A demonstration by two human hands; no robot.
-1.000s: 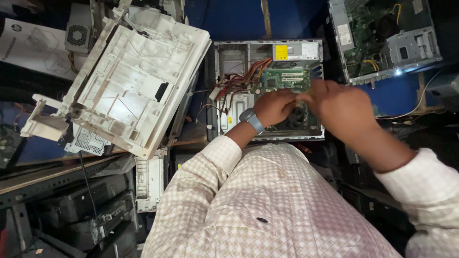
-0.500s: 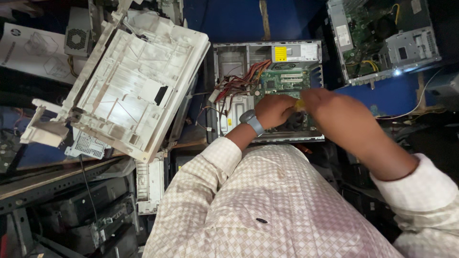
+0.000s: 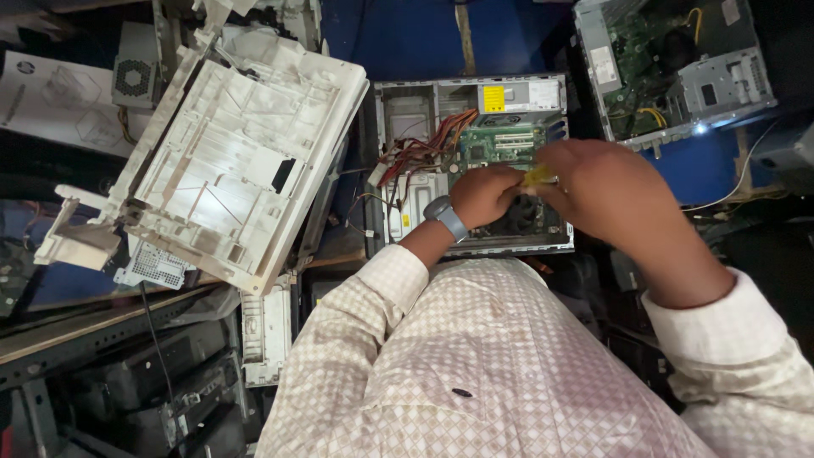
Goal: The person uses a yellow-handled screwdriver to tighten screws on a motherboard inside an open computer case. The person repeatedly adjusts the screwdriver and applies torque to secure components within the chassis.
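An open desktop computer case (image 3: pixel 407 110) lies flat below me, showing a green circuit board (image 3: pixel 500 144) and red and orange wires (image 3: pixel 424 148). My left hand (image 3: pixel 482 195), with a grey watch on the wrist, is curled over the dark fan area of the case. Its fingers meet a yellow-handled tool (image 3: pixel 538 176). My right hand (image 3: pixel 612 191) is closed around that tool from the right, just above the board. The tool's tip and whatever lies under my left fingers are hidden.
A large white plastic printer shell (image 3: pixel 229 170) lies tilted to the left of the case. A second open computer case (image 3: pixel 678 68) sits at the upper right on a blue surface (image 3: pixel 415 38). Dark equipment and metal rails (image 3: pixel 110 339) crowd the lower left.
Both hands stay over the case. The yellow-handled tool has come into view between them, and my right forearm has swung slightly lower and to the right.
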